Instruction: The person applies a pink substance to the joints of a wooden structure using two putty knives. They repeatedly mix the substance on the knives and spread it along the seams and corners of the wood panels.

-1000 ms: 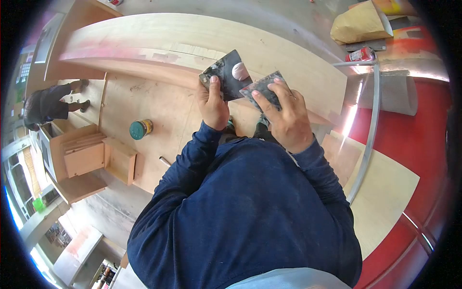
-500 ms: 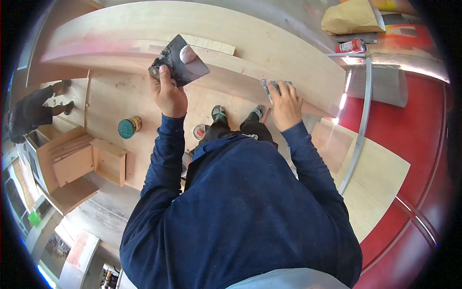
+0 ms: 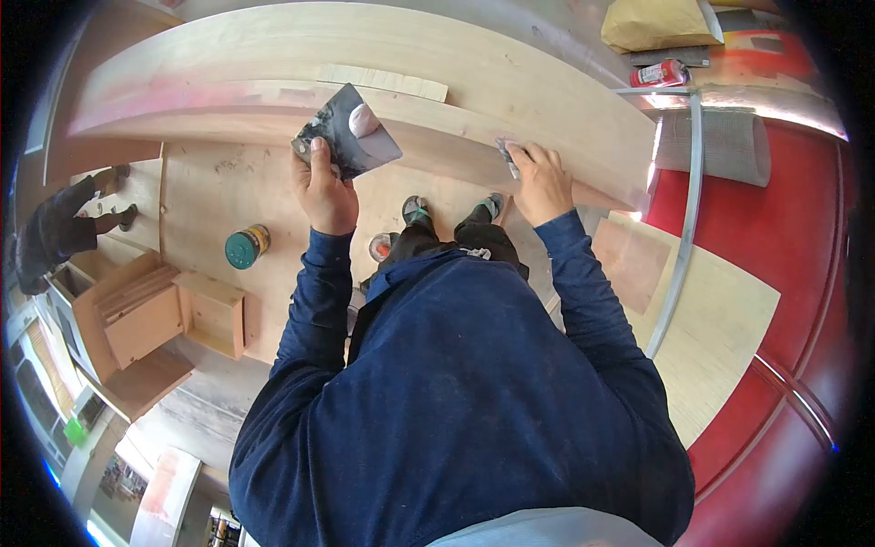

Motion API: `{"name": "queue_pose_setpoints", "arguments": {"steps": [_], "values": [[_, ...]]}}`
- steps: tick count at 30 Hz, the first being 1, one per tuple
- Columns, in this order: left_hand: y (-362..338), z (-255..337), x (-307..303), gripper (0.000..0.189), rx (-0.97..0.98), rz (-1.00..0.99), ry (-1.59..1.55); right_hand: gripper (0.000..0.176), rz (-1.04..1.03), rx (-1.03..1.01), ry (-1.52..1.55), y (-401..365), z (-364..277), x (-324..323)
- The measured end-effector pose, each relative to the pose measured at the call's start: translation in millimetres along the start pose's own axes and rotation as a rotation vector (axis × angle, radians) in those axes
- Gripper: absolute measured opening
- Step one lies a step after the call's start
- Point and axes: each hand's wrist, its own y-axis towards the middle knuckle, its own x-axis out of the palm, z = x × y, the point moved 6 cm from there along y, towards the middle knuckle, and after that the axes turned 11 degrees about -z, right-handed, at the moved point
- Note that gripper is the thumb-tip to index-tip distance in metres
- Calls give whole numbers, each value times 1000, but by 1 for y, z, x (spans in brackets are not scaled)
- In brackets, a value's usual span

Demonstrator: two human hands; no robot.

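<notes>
My left hand grips a dark square putty plate at its lower corner, thumb on top. A smooth lump of pale pink putty sits near the plate's right side. My right hand pinches a small, stained flat putty scraper, its fingers pressed together along one side. The scraper is at the front edge of the long curved wooden panel, seen nearly edge-on. A thin plywood strip lies on the panel behind the plate.
A green-lidded can stands on the floor at left, near open wooden drawers. Another person is at far left. A metal bar crosses at right, over a plywood sheet. A red can lies by a paper bag.
The scraper has turned from showing its flat face to nearly edge-on, and my right wrist has rotated. My left hand and the plate have shifted slightly down and right.
</notes>
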Motion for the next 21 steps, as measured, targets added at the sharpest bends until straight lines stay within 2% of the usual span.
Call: {"name": "queue_pose_setpoints", "arguments": {"steps": [1, 3, 9, 10, 12, 15, 21], "values": [[0, 0, -1, 17, -1, 2, -3, 49, -1, 1, -3, 1, 0, 2], [0, 2, 0, 18, -10, -7, 7, 50, 132, -14, -51, 3, 1, 3], [-4, 1, -3, 18, -11, 10, 33, 51, 178, 17, -123, 0, -4, 25], [-4, 2, -2, 18, -9, 7, 32, 51, 183, 18, -123, -1, -2, 21], [-4, 1, 2, 18, -8, -7, -15, 50, -51, 41, -17, -1, -1, 11], [-5, 0, -2, 17, -15, 1, -23, 47, 75, 23, -43, 1, -2, 2], [-11, 8, 0, 17, -16, -2, -22, 47, 108, 3, -142, 9, -7, 23]]}}
